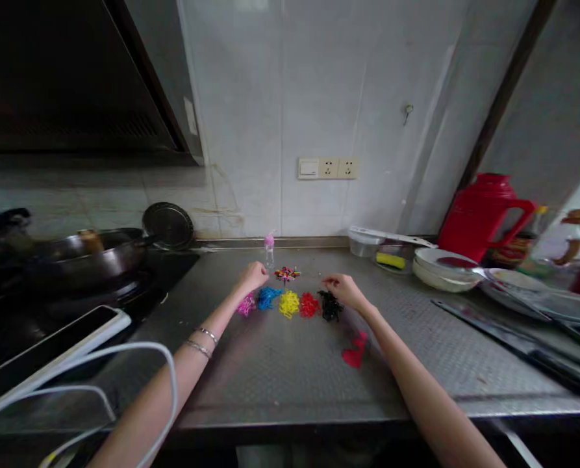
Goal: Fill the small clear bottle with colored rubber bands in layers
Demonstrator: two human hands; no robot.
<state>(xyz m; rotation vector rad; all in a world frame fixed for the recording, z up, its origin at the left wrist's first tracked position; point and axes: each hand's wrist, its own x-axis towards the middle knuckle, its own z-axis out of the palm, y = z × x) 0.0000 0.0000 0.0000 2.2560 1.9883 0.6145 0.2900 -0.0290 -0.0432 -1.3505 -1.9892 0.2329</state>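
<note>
My left hand (pixel 254 276) is closed, thumb and fingers together, just above the pink pile (pixel 246 305) and the blue pile (pixel 269 297). Whatever it may hold is too small to make out. Over the black pile (pixel 330 305) hovers my right hand (pixel 343 290), its fingers pinched; I cannot make out anything in them. Between the hands lie a yellow pile (pixel 288 303) and a red pile (pixel 309 305). All are thin little pieces resembling small rubber bands. Behind the row sits a mixed-colour pile (pixel 288 273).
A small clear bottle with a pink top (pixel 269 250) stands behind the piles. Red heart-shaped pieces (pixel 354 351) lie by my right forearm. Bowls (pixel 440 276), a red thermos (pixel 479 218) and a long dark utensil (pixel 504 338) are right; a pan (pixel 95 260) and white cable (pixel 170 370) left.
</note>
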